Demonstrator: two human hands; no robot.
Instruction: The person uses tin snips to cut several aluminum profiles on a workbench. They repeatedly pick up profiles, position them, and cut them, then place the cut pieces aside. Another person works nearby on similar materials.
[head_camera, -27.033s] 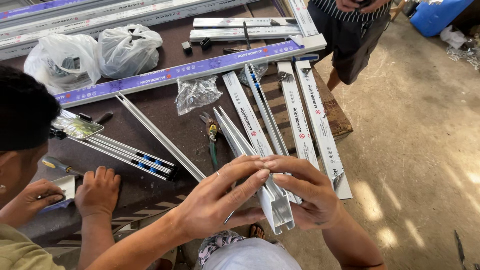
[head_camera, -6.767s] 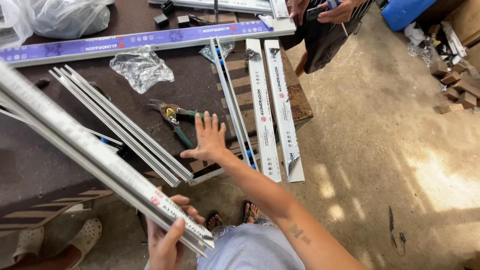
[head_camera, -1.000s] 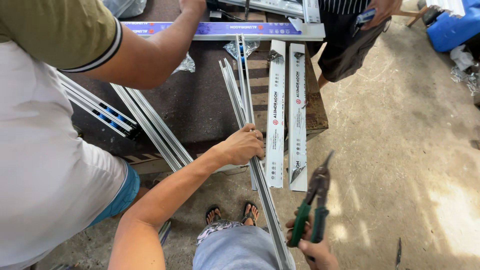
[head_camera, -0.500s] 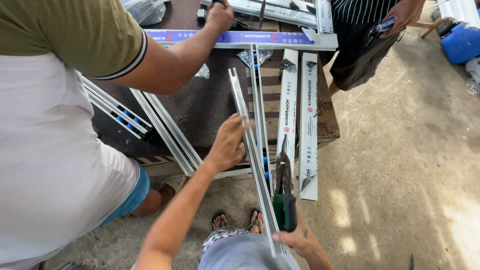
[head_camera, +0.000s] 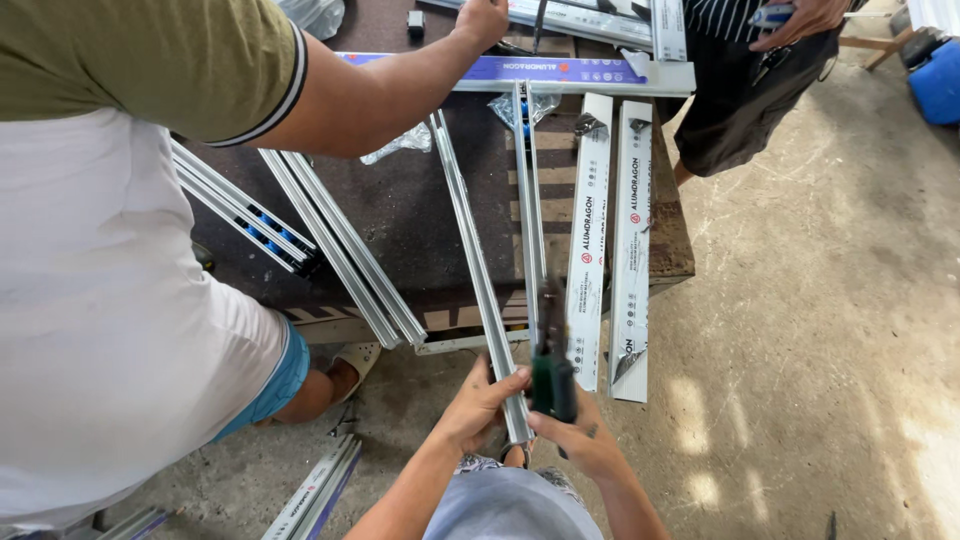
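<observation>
Here, the left hand grips the near end of a long aluminium strip, fingers curled fully around it just above where the strip ends. The strip runs almost straight away from the person, its long axis leaning slightly to the left as it goes far, across the dark worktable toward the blue-taped bar lying crosswise at the far edge.

The right hand sits just to the right of the left one, closed tight around the green handles of a pair of snips. The blades point away and upward, lying close alongside the right edge of the strip, a little beyond the left hand's grip. The blades are blurred, so whether they already bite the metal cannot be told. The strip's near end thus lies between the two hands, the left holding it, the right bringing the tool in from the right side.

Two wider white strips lie parallel further right, and a bundle of rails lies angled to the left. A co-worker in a white and olive shirt fills the left side, one hand resting at the far end of the table. Another person stands at the far right.
</observation>
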